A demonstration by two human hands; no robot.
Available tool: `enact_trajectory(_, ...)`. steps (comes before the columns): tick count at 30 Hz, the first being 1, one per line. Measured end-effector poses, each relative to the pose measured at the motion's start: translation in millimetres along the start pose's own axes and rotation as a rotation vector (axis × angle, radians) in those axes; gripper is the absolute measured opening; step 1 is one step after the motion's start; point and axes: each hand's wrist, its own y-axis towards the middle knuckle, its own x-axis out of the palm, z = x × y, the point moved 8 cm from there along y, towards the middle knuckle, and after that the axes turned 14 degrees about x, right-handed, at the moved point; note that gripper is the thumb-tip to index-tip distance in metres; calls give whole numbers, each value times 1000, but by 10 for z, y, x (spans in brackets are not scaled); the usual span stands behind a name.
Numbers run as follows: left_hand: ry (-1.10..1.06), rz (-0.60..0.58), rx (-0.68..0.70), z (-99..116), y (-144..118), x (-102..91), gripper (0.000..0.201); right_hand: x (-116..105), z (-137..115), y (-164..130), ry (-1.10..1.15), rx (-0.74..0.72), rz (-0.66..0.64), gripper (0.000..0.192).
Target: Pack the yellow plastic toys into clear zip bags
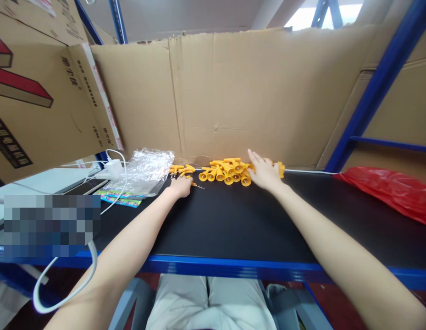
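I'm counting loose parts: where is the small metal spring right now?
In the head view the spring lies on the black table, just right of the left hand and in front of the yellow parts.

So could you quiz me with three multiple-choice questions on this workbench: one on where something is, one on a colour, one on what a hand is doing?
1. Where does the red plastic bag lie?
A. at the right end of the black bench top
B. under the clear bag
C. in the person's lap

2. What colour are the small plastic parts heaped against the cardboard wall?
A. green
B. orange-yellow
C. white

3. How is the right hand placed?
A. raised, holding a phone
B. fingers spread flat over the heap
C. out of view

Answers: 1 A, the red bag sits at the bench's right end. 2 B, the heap is orange-yellow. 3 B, the open right hand rests on the heap, while the left hand lies by a few loose parts near the clear plastic bag.
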Motion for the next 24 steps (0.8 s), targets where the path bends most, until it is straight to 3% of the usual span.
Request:
enact_trajectory(4, 8, 3, 8, 20, -7, -10, 38, 1, 549, 128, 50, 210, 14, 59)
enact_trajectory(8, 4, -6, 6, 19, -5, 0, 39, 266, 1124, 93, -6, 381, -99, 60)
enact_trajectory(11, 8, -5, 7, 21, -4, -2, 41, 487, 1386, 19, -21, 467, -214, 59)
enact_trajectory(13, 10, -5, 9, 28, -5, -7, 41, 560, 1450, -2, -14, 487, -237, 61)
enact_trajectory(17, 16, -13, 8, 45, -12, -14, 41, 549, 1439, 31, 5, 465, -159, 66)
enact_trajectory(21, 11, -19, 4, 57, -19, -18, 42, 541, 1417, 64, -47, 457, -151, 50)
enact_trajectory(24, 16, -19, 2, 59, -22, -23, 43, 460, 1401, 90, -42, 465, -71, 44)
